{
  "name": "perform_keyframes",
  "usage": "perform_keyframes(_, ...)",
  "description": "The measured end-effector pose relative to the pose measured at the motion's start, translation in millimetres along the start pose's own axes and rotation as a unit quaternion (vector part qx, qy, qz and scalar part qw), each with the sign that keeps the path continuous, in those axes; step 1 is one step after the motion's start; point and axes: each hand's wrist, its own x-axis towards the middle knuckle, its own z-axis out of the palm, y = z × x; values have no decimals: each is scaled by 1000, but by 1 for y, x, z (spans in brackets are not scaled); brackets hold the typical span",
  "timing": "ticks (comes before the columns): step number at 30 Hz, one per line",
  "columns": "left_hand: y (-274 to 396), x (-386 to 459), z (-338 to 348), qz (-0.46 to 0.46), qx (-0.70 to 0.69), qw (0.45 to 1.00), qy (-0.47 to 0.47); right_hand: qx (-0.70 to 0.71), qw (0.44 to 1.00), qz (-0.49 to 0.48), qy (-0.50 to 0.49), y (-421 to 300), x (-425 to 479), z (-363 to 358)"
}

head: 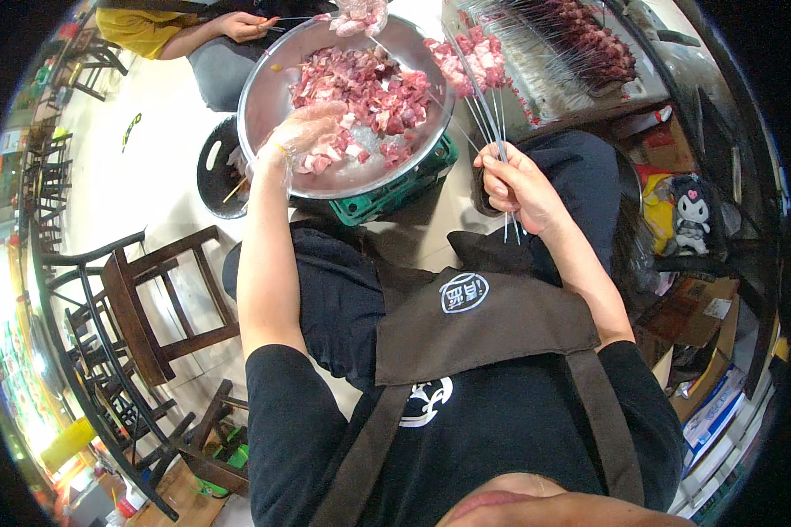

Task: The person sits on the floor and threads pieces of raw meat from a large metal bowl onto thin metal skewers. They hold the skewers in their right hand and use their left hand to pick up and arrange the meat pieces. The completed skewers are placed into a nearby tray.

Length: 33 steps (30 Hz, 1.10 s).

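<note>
My left hand (310,128), in a clear plastic glove, rests among cut raw meat (362,85) at the near left side of a wide steel bowl (263,79). Its fingertips partly blend with the meat, so its grip is unclear. My bare right hand (517,184) is closed around several metal skewers (494,122), just right of the bowl. Chunks of meat (471,62) are threaded on their far ends, which point away from me.
A co-worker's bare hand (244,26) and gloved hand (358,16) are at the bowl's far side. The bowl stands on a green plastic crate (395,197). Loaded skewers (593,49) lie at the upper right. A black bin (217,178) and wooden stool (138,316) are leftward.
</note>
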Motion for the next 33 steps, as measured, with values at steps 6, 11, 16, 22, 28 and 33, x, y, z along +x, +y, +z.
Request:
perform_keyframes(6,-13,1,-17,23,291,947,134,0,1000,7,3,-1,0,1)
perform_keyframes(11,7,-12,-30,-9,501,843,197,-10,1000,7,8,-1,0,0)
perform_keyframes(16,-11,-6,-31,-53,586,794,152,-8,1000,11,13,-1,2,3)
perform_keyframes(22,14,-31,-7,-39,623,779,68,1,1000,8,14,-2,1,1)
perform_keyframes(28,-32,-12,-3,-31,601,783,156,1,1000,10,13,2,3,-2)
perform_keyframes(33,-3,-33,-16,26,-163,983,76,6,999,21,-28,-1,1,6)
